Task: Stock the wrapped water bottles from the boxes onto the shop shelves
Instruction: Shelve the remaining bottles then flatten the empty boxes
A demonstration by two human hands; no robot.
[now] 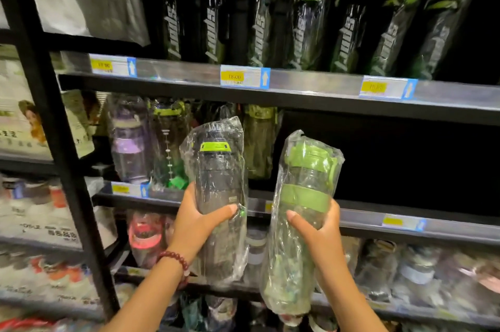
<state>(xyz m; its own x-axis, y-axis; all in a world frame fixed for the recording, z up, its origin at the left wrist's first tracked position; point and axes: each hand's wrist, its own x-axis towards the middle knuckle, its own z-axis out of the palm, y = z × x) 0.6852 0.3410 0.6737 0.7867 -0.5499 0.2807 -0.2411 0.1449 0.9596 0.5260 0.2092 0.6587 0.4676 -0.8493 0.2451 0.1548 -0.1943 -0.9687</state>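
Observation:
My left hand (198, 219) grips a dark wrapped bottle (219, 169) with a lime-green lid ring, held upright in front of the middle shelf (405, 224). My right hand (320, 226) grips a clear wrapped bottle (305, 193) with a green lid and green band, also upright and slightly tilted. Both bottles are in clear plastic bags and sit side by side at the shelf's front edge. Behind them, the right part of the middle shelf is dark, with nothing visible on it.
Wrapped purple and green bottles (130, 142) stand at the middle shelf's left end. Tall black bottles (305, 28) line the top shelf (311, 82). The lower shelf (405, 272) holds several wrapped bottles. A black upright post (54, 128) divides off packaged goods on the left.

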